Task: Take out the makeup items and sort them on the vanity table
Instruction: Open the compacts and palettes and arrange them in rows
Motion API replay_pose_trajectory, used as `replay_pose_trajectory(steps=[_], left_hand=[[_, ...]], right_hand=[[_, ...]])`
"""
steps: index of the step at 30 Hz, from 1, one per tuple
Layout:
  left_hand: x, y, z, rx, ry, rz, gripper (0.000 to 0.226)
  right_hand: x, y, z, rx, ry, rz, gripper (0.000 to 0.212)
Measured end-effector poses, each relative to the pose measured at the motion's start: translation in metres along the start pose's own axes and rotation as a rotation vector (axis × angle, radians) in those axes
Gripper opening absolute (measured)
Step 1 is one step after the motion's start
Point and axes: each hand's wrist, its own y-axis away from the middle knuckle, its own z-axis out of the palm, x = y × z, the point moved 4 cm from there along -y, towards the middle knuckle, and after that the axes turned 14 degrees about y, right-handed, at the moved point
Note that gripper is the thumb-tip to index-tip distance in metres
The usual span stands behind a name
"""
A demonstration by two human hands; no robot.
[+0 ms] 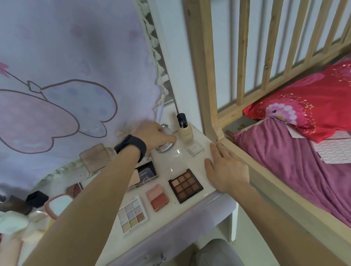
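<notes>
Your palettes [153, 201] lie in a near row – shades up. Left hand [156, 135] grips a jar [164, 146] beside the foundation [185, 128], grouping bottles; right hand [226, 166] rests flat, open, steadying the table [197, 137].

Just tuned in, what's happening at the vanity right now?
A person is sorting makeup on the vanity table. The left hand grips a clear round jar at the back, beside the foundation bottle. The right hand rests flat on the table's edge. Three palettes lie in a row in front: pastel, pink blush, brown.
</notes>
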Motion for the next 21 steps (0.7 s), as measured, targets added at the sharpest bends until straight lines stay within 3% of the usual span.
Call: replay_pose_trajectory(steps=[4,7,12,14,16,21], left_hand=[[0.008,0.037,-0.03,0.054,0.094,0.063,0.041],[0.001,0.079,-0.046,0.092,0.337,0.079,0.066],[-0.02,0.163,-0.047,0.207,0.534,0.167,0.064],[-0.035,0.19,-0.039,0.261,0.585,0.209,0.062],[-0.055,0.21,-0.026,0.308,0.64,0.198,0.065],[-0.086,0.255,0.005,0.344,0.69,0.222,0.076]], right_hand=[[0.0,0.001,-0.001,0.0,0.0,-0.009,0.062],[0.002,0.004,-0.004,0.055,-0.052,0.016,0.059],[-0.017,0.048,-0.032,0.371,-0.513,-0.009,0.038],[-0.038,0.075,-0.044,0.278,-0.812,-0.02,0.025],[-0.064,0.101,-0.052,0.074,-1.069,-0.059,0.016],[-0.116,0.149,-0.045,-0.322,-1.243,-0.121,0.019]])
